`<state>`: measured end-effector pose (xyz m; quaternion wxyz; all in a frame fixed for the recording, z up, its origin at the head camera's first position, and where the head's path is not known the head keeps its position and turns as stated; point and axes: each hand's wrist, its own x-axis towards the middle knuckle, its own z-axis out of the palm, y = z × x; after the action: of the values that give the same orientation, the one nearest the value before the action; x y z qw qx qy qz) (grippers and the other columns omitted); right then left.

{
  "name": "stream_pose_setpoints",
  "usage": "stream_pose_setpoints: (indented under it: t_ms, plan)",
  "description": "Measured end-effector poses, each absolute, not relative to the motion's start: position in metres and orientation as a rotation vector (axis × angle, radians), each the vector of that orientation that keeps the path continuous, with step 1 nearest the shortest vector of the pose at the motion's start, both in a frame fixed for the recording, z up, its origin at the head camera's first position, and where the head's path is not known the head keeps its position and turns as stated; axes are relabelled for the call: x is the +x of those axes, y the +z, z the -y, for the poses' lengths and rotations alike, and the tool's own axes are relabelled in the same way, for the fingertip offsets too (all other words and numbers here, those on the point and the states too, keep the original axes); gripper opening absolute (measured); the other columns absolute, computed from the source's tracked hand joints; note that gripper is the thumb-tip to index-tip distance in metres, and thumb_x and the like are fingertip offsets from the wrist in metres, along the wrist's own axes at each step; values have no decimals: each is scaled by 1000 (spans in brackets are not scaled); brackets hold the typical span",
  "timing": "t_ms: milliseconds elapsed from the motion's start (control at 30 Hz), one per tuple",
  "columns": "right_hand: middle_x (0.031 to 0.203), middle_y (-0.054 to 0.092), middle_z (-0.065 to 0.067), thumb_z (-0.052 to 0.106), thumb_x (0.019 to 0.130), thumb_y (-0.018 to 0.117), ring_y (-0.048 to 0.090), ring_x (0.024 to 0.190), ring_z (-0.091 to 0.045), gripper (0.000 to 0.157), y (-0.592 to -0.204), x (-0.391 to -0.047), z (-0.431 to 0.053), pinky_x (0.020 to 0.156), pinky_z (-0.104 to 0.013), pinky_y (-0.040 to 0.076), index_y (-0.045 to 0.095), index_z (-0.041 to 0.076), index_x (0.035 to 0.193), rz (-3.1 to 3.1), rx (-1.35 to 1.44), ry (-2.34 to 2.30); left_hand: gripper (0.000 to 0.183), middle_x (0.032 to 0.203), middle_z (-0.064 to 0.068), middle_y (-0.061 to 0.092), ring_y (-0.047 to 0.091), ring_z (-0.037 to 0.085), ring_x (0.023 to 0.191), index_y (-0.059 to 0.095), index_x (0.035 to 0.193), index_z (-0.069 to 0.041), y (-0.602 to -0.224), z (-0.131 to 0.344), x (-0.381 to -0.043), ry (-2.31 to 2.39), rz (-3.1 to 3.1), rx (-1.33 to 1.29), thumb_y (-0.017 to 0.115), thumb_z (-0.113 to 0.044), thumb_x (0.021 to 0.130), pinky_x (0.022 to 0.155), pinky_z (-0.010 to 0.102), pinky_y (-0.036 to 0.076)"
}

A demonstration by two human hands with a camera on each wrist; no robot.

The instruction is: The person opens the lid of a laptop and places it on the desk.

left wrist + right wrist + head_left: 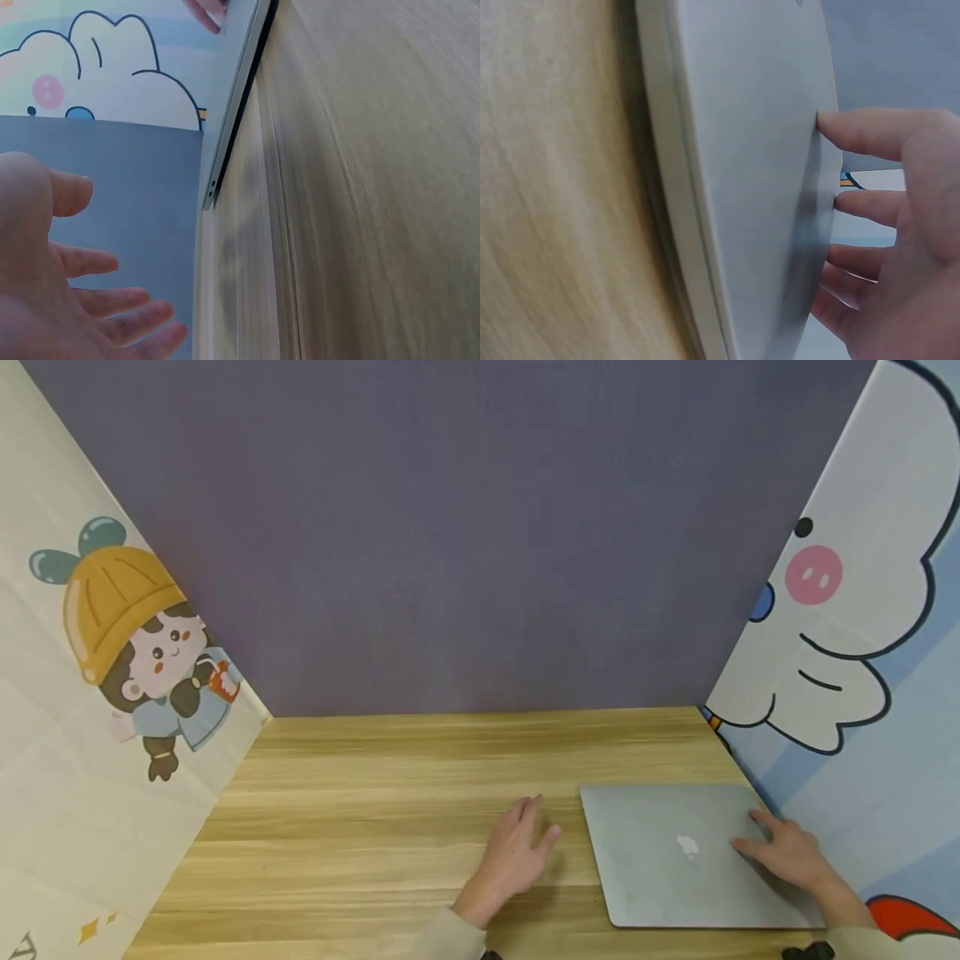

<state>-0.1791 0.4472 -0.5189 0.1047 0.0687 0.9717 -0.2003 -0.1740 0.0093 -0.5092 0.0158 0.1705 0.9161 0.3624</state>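
A closed silver laptop (645, 852) with a pale apple logo lies flat on the wooden table, toward its right side. My right hand (791, 853) is over the laptop's right edge, fingers spread. In the right wrist view, the thumb tip (826, 129) meets the lid and the other fingers line up along its far edge. To the left of the laptop, my left hand (512, 852) hovers over the table with loosely extended fingers and holds nothing. The left wrist view catches the laptop's thin side edge (236, 109) beyond that hand.
The wood-grain table (360, 827) ends at a grey-purple panel (480, 543) at the back. A cream panel with a cartoon child (161, 652) stands on the left. On the right, a panel with a white cartoon animal (862, 543) rises close beside the laptop.
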Motion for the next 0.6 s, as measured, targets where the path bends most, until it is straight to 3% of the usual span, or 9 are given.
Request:
stream_pose_setpoints:
  t_ms: [300, 600]
  plan:
    - [126, 32, -51, 54, 85, 61, 33, 111, -66, 93, -514, -177, -449, 87, -69, 36, 33, -20, 133, -2847, 118, -577, 62, 149, 17, 34, 35, 35, 134, 31, 149, -17, -506, -19, -173, 1130, -2799, 525, 38, -51, 98, 106, 52, 33]
    - [126, 31, -51, 51, 82, 67, 33, 113, -65, 93, -514, -173, -453, 88, -67, 37, 33, -19, 133, -2820, 110, -597, 66, 144, 11, 40, 40, 29, 129, 31, 149, -19, -504, -27, -171, 1178, -2739, 519, 37, -58, 96, 103, 47, 38]
